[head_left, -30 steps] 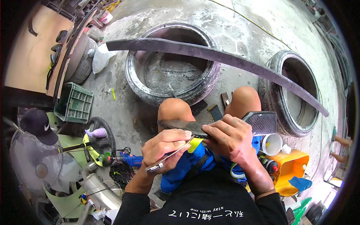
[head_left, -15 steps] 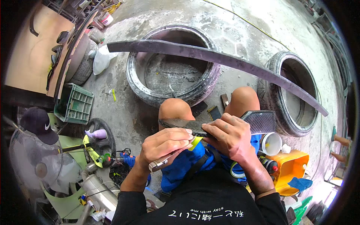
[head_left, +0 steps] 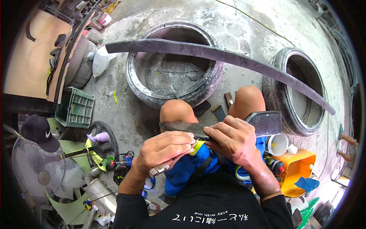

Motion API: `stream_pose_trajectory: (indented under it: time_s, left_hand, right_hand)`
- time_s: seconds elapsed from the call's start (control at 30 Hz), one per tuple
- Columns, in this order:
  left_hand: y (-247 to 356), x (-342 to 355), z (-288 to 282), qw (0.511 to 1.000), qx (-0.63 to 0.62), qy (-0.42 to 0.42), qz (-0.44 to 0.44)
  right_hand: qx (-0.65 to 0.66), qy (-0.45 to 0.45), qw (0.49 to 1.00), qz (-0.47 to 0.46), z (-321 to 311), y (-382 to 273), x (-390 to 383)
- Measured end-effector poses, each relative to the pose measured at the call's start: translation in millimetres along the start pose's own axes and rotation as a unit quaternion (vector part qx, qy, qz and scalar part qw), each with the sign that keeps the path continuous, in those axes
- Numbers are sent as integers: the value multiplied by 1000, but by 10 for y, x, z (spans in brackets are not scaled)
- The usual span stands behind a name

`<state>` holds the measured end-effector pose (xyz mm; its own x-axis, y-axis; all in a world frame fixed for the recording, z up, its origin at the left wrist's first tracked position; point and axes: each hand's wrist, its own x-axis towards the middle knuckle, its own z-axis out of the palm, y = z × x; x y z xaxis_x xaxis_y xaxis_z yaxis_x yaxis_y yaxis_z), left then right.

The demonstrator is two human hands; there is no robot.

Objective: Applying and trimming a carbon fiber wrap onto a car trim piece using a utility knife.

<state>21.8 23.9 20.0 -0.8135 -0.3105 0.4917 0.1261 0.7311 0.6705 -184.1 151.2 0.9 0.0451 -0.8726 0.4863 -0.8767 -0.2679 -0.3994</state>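
Observation:
A dark, woven carbon-fibre trim piece (head_left: pixel 264 124) lies across my knees, its right end wide and angular. My right hand (head_left: pixel 233 138) is closed over its middle, fingers on top. At its near edge, my left hand (head_left: pixel 164 149) is closed on a utility knife (head_left: pixel 159 168), whose flat silvery handle sticks out below the palm. The fingertips hide the blade. A strip of yellow-green tape (head_left: pixel 197 147) hangs from the trim's edge, touching the left fingertips; whether they pinch it is hidden.
Ahead, a long curved dark strip (head_left: pixel 236 58) rests across two tyres (head_left: pixel 133 82) (head_left: pixel 272 103). To the left are a green crate (head_left: pixel 76 108), a fan (head_left: pixel 38 164), a cap (head_left: pixel 36 131) and a purple bottle (head_left: pixel 100 137). An orange container (head_left: pixel 296 170) and white bucket (head_left: pixel 278 144) stand right.
My left hand has shifted slightly left, and the knife handle has turned a little in it. The right hand keeps its hold on the trim piece. The whole view has moved slightly.

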Motion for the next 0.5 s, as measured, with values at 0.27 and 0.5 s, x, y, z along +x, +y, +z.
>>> stream_pose_trajectory:
  time_s: [0.27, 0.5]
  left_hand:
    - [25, 44, 15, 999, 26, -14, 17]
    - [-12, -15, 11, 1000, 1, -6, 9]
  right_hand:
    - [-11, -11, 1000, -2, -7, 13, -4]
    - [-11, -8, 1000, -6, 4, 4, -20]
